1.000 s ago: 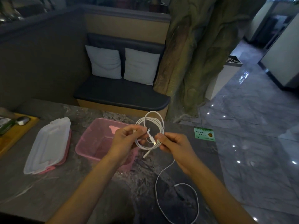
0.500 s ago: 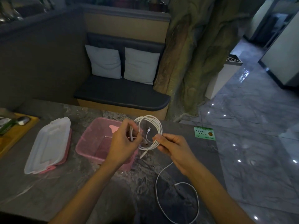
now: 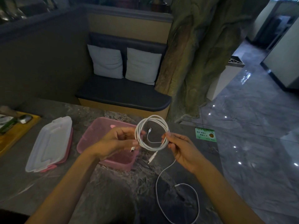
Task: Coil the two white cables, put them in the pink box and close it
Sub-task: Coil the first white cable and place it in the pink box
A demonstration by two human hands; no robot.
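A round coil of white cable point(image 3: 152, 133) is held upright above the near right corner of the open pink box point(image 3: 103, 139), pinched at its left side by the left hand point(image 3: 118, 141) and at its right side by the right hand point(image 3: 181, 147), both grips pressed onto the strands. The box lies directly below and left of the coil, nearer the left hand. A loose, thin, smooth tail point(image 3: 178, 196) is seen trailing toward the near edge of the mottled stone surface point(image 3: 97, 188); the translucent lid point(image 3: 50, 143) lies left of the box.
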